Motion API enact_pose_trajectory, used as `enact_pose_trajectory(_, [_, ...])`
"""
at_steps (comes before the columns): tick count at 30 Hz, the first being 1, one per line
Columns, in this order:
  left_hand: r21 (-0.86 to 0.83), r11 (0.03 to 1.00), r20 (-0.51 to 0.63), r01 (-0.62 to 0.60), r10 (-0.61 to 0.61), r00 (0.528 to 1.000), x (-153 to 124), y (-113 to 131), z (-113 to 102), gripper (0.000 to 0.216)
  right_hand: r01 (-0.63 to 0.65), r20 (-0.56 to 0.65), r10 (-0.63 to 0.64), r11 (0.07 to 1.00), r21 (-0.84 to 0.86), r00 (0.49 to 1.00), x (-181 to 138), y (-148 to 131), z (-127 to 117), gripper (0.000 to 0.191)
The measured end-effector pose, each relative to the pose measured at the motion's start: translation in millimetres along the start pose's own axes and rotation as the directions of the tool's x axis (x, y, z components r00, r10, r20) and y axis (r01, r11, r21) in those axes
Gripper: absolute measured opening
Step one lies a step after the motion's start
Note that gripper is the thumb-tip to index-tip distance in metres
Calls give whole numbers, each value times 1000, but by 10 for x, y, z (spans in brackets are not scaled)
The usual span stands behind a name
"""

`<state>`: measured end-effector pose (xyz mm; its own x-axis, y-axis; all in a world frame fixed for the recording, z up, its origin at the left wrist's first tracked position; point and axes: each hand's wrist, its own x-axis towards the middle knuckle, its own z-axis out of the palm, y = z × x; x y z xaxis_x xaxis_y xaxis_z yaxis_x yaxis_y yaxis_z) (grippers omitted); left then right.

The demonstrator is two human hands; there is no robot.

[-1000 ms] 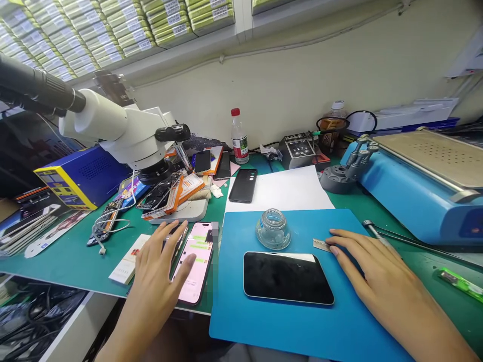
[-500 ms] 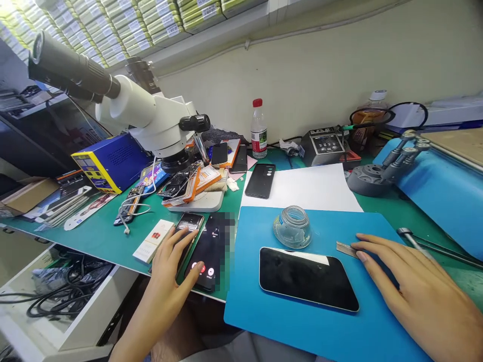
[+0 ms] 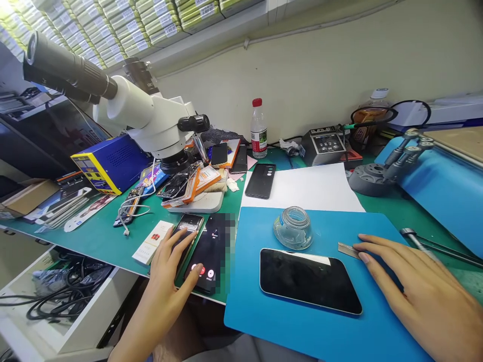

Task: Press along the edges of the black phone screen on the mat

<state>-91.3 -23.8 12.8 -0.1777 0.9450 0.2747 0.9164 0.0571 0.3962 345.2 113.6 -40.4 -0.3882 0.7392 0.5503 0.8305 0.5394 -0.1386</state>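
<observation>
The left hand (image 3: 166, 266) lies flat, thumb on a lit phone (image 3: 209, 251) overhanging the counter (image 3: 94, 241) edge; a push could tip it off. The right hand (image 3: 407, 281) rests open on the mat (image 3: 256, 311), fingertips touching a blade (image 3: 347, 250) that could nick them.

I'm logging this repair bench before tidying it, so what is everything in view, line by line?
blue mat: 1, blue, front of bench
dark-screen phone: 1, black with pale edge, flat on the mat
glass jar: 1, clear, on the mat behind that phone
metal strip: 1, grey, on the mat at the right fingertips
lit phone: 1, black, call screen on, left of the mat
second phone: 1, dark, beside the lit one
white sheet: 1, behind the mat
black phone: 1, at the sheet's left edge
microscope: 1, white, left rear
water bottle: 1, clear with red cap, by the wall
left hand: thumb on the lit phone, open
right hand: flat on the mat, open
</observation>
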Motion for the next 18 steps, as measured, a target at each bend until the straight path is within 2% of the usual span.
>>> enact_pose_trajectory(6, [78,996,-26,-45,47,999,7,-40,16,55,-10,2,10,1000,-20,1000,6,-43,-39,62])
enact_pose_trajectory(10, [102,995,-145,-19,34,989,41,-13,-60,48,1,-16,-2,998,-58,1000,29,-72,-63,67])
enact_pose_trajectory(13, [124,992,-196,13,11,981,121,132,-116,42,29,-27,-31,996,-79,999,46,-79,-66,68])
enact_pose_trajectory(16, [209,978,-65,21,-7,998,268,381,-74,46,42,-34,-45,996,-83,998,42,-60,-48,67])
enact_pose_trajectory(18, [320,946,47,54,-73,996,402,589,0,55,-2,-38,1,999,-44,999,22,-12,-19,63])
